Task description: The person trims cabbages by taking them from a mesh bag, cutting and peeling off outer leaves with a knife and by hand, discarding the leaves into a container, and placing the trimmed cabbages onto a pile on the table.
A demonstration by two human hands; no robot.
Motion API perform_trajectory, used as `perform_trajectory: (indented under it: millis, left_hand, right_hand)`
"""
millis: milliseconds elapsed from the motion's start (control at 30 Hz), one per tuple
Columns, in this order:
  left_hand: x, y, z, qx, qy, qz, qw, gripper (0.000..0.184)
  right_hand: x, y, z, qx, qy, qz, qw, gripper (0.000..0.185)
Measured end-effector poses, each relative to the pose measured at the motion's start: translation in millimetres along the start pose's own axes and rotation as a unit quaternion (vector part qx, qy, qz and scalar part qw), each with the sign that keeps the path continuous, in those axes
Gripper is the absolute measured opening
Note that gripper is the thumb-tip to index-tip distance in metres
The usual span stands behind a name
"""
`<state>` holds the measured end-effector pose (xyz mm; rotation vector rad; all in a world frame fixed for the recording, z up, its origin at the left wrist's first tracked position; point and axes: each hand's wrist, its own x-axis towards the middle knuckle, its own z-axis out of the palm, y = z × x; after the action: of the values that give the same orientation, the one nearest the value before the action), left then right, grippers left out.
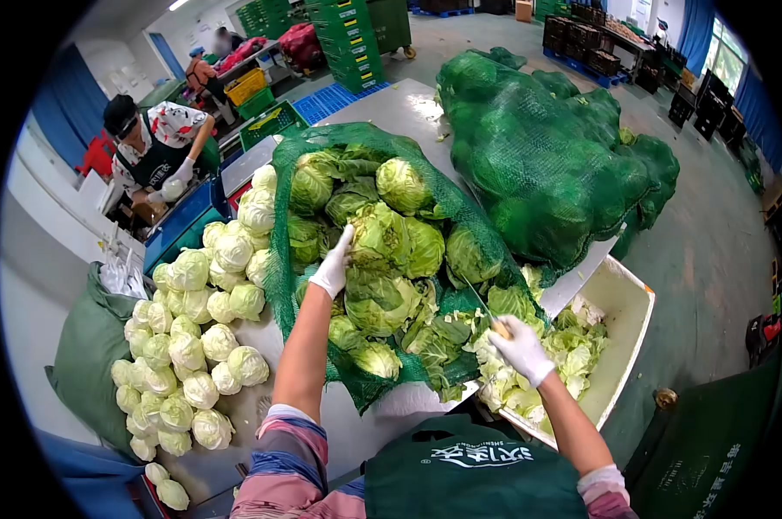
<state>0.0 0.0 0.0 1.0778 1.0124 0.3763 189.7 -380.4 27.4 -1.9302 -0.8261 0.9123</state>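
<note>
My left hand (332,265), in a white glove, grips the left side of a leafy green cabbage (379,235); some fingers are hidden behind it. That cabbage sits among other untrimmed cabbages (401,185) in an opened green mesh sack (280,251) on the metal table. In my right hand (522,348), also gloved, is a knife (500,329) with a light-coloured handle, its thin blade pointing up and left toward the cabbages. Below the knife, loose cut leaves (516,394) spill over the table edge into a white bin (626,342).
Trimmed pale cabbages (187,350) are heaped on the table's left side. Full green mesh sacks (538,156) lie at the far right. A co-worker (153,151) handles a cabbage at the upper left. Stacked green crates (346,43) stand behind the table.
</note>
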Motion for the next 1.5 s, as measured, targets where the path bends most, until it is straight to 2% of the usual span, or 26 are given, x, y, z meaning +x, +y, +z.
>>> perform_trajectory:
  millis: [67, 100, 167, 200, 233, 367, 433, 533, 700, 833, 900, 967, 1000, 1033, 1067, 1133, 1167, 1200, 1233, 1267, 1300, 1333, 1367, 1400, 1433, 1500]
  left_hand:
    - [-29.5, 6.2, 20.1, -0.026, -0.079, 0.032, 0.996, 0.09]
    - [-45.6, 3.1, 7.3, -0.034, -0.052, 0.009, 0.998, 0.077]
    - [-38.6, 3.0, 1.4, -0.012, -0.107, 0.032, 0.994, 0.063]
    - [-18.0, -13.8, -9.4, 0.018, -0.087, 0.039, 0.995, 0.052]
    - [-26.5, -9.8, -2.0, 0.001, -0.116, 0.008, 0.993, 0.085]
    - [-20.0, 0.5, 4.0, -0.002, -0.083, 0.021, 0.996, 0.104]
    - [-18.8, 7.0, 8.2, 0.002, -0.063, 0.034, 0.997, 0.102]
    - [-36.3, 13.5, 29.6, 0.051, -0.1, 0.167, 0.98, 0.094]
    - [-112.6, 35.5, 103.1, 0.154, -0.022, 0.285, 0.946, 0.094]
    - [-165.3, 46.4, 191.1, 0.194, -0.02, 0.465, 0.864, 0.101]
    - [-210.2, 54.2, 257.0, 0.157, -0.054, 0.531, 0.831, 0.103]
    - [-256.0, 70.8, 331.8, 0.119, -0.15, 0.606, 0.772, 0.101]
    - [-285.9, 80.5, 379.9, 0.069, -0.219, 0.624, 0.747, 0.1]
    - [-318.4, 93.3, 434.0, 0.015, -0.282, 0.636, 0.718, 0.099]
    - [-360.2, 107.4, 495.9, -0.016, -0.35, 0.664, 0.66, 0.096]
    - [-452.6, 128.5, 611.3, 0.013, -0.436, 0.772, 0.462, 0.075]
    - [-499.4, 139.9, 669.4, 0.02, -0.487, 0.798, 0.355, 0.065]
    - [-553.4, 130.8, 702.9, -0.007, -0.312, 0.86, 0.403, 0.108]
    - [-591.9, 116.3, 718.4, -0.045, -0.283, 0.862, 0.419, 0.102]
    - [-617.7, 93.1, 722.6, -0.101, -0.327, 0.844, 0.413, 0.096]
    - [-635.0, 67.0, 721.3, -0.135, -0.381, 0.827, 0.392, 0.09]
    - [-635.1, 36.8, 713.9, -0.128, -0.443, 0.812, 0.357, 0.084]
    - [-618.3, 3.8, 702.5, -0.076, -0.522, 0.795, 0.3, 0.088]
    - [-599.4, -23.8, 695.6, -0.037, -0.575, 0.761, 0.297, 0.087]
    - [-575.2, -45.9, 695.8, 0.053, -0.566, 0.773, 0.281, 0.084]
    - [-515.8, -73.5, 703.3, 0.197, -0.49, 0.807, 0.262, 0.076]
  right_hand:
    - [21.9, -40.7, 5.2, 0.116, -0.017, -0.024, 0.993, 0.029]
    - [32.2, -57.8, 24.8, 0.137, -0.029, -0.002, 0.99, 0.027]
    - [78.7, -70.0, 34.6, 0.157, -0.065, 0.034, 0.985, 0.026]
    - [96.7, -71.8, 41.4, 0.17, -0.084, 0.068, 0.98, 0.026]
    - [110.3, -72.6, 47.5, 0.181, -0.102, 0.102, 0.973, 0.026]
    - [129.3, -82.9, 75.6, 0.197, -0.121, 0.083, 0.969, 0.023]
    - [126.8, -88.1, 79.4, 0.208, -0.113, 0.066, 0.969, 0.02]
    - [107.3, -87.5, 72.5, 0.221, -0.102, 0.061, 0.968, 0.02]
    - [49.7, -86.2, 37.8, 0.298, -0.031, 0.02, 0.954, 0.025]
    - [-22.3, -88.3, -27.7, 0.346, 0.081, -0.065, 0.932, 0.03]
    - [-82.3, -90.8, -82.3, 0.329, 0.142, -0.106, 0.927, 0.03]
    - [-152.1, -94.1, -138.1, 0.295, 0.266, -0.149, 0.906, 0.032]
    - [-194.9, -95.2, -171.3, 0.289, 0.32, -0.172, 0.886, 0.033]
    - [-226.3, -82.0, -208.4, 0.086, 0.472, -0.269, 0.835, 0.03]
    - [-270.2, -80.3, -243.8, 0.144, 0.534, -0.272, 0.788, 0.026]
    - [-367.5, -79.9, -308.6, 0.186, 0.65, -0.326, 0.66, 0.022]
    - [-412.4, -49.3, -345.1, 0.248, 0.737, -0.258, 0.573, 0.019]
    - [-444.1, -28.7, -360.3, 0.212, 0.821, -0.259, 0.462, 0.019]
    - [-485.5, 20.3, -360.1, 0.248, 0.822, -0.276, 0.432, 0.018]
    - [-516.4, 69.1, -345.6, 0.289, 0.817, -0.262, 0.424, 0.016]
    - [-528.2, 100.1, -314.8, 0.272, 0.858, -0.179, 0.397, 0.013]
    - [-536.2, 142.1, -278.9, 0.271, 0.859, -0.131, 0.415, 0.012]
    - [-536.9, 183.0, -241.2, 0.347, 0.838, -0.111, 0.407, 0.012]
    - [-536.4, 230.2, -203.2, 0.414, 0.824, -0.016, 0.387, 0.013]
    - [-525.9, 265.0, -165.0, 0.462, 0.811, 0.061, 0.353, 0.015]
    - [-507.4, 304.5, -99.7, 0.535, 0.755, 0.127, 0.357, 0.011]
